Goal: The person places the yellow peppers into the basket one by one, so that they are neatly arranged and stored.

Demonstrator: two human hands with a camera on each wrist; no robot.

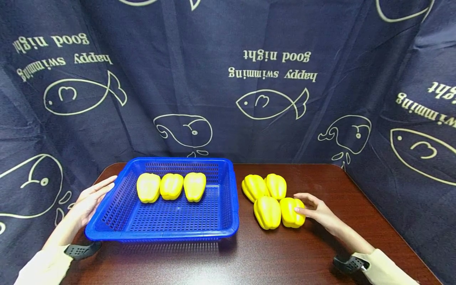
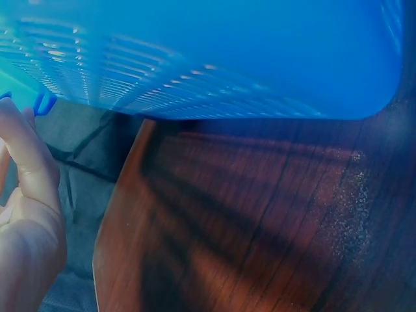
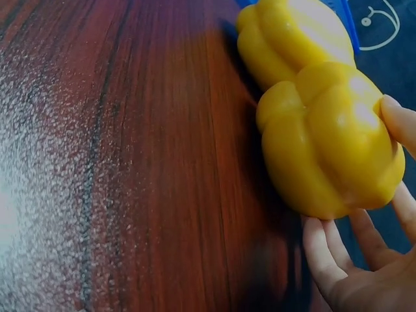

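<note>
My right hand (image 1: 318, 213) holds a yellow bell pepper (image 1: 290, 215) at the front right of a cluster on the table. In the right wrist view the thumb presses on top of this pepper (image 3: 331, 143), and the fingers reach around its far side and underneath. Several more yellow peppers stand against it, the nearest being a bell pepper (image 1: 268, 213) on its left. My left hand (image 1: 89, 202) lies with fairly straight fingers along the left rim of a blue plastic basket (image 1: 178, 234). Inside, three paler yellow peppers (image 1: 171, 187) sit in a row near the back.
The brown wooden table (image 1: 249, 261) carries the basket on its left half and the loose peppers right of it. A dark blue curtain (image 1: 270, 134) with fish and whale drawings hangs behind and at both sides. Dark straps circle both wrists.
</note>
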